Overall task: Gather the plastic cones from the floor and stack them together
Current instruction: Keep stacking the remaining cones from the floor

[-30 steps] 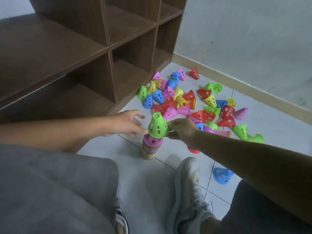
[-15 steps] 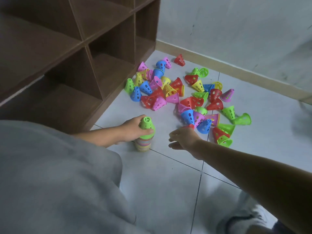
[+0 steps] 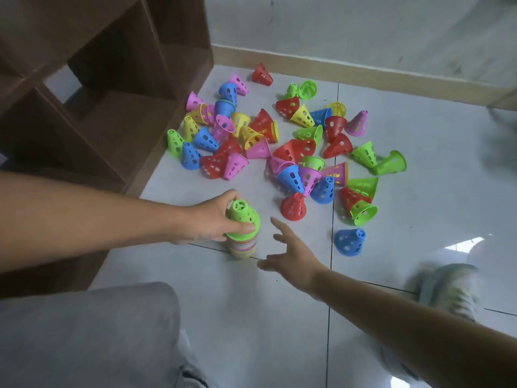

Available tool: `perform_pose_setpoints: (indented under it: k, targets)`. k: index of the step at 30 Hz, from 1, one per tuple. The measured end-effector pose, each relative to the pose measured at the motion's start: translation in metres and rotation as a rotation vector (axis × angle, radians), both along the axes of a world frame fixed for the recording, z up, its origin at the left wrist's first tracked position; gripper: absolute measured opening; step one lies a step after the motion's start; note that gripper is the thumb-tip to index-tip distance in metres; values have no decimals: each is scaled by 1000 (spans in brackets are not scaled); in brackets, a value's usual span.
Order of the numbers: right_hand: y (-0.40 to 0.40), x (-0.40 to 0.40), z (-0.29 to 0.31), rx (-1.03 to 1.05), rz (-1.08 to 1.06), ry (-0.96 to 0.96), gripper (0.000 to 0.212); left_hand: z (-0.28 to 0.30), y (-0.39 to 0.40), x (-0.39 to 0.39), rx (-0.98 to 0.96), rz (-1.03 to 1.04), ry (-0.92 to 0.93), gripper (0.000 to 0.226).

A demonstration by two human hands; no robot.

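While the stack of cones [image 3: 242,242] stands upright on the tiled floor [image 3: 279,317] near the wooden shelf unit [image 3: 112,107], a green cone [image 3: 242,218] caps it. Left hand [image 3: 215,219]: fingers curled around the green cone. Right hand [image 3: 291,257]: fingers spread wide, holding nothing, just beside the stack. Beyond lie a red cone [image 3: 293,206], a blue cone [image 3: 349,242] and the scattered pile of cones [image 3: 279,141]. A blurred shoe [image 3: 447,289] appears at right.

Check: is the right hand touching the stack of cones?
Apart. The head view shows bare floor between the right hand and the stack of cones.
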State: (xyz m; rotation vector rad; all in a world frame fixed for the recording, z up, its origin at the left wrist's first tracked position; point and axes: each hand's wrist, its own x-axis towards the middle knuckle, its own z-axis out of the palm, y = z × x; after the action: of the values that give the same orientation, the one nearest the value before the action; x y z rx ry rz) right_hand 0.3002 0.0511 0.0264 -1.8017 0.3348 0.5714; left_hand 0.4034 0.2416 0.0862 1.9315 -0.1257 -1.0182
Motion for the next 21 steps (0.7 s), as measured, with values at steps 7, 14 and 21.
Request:
perform_pose_setpoints:
  k: [7,14,21]
  targets:
    - [-10,7,-14,1,27,-99,99,-1,-16,-1,62,-164,-83,48]
    - [-51,2,-16,-87,73,-104,96,-8,-55,-12,36,-193,-142,47]
    - [-140,-3,-10,-397,22,-43,76,-11,-88,-25,22,-155,-145,48]
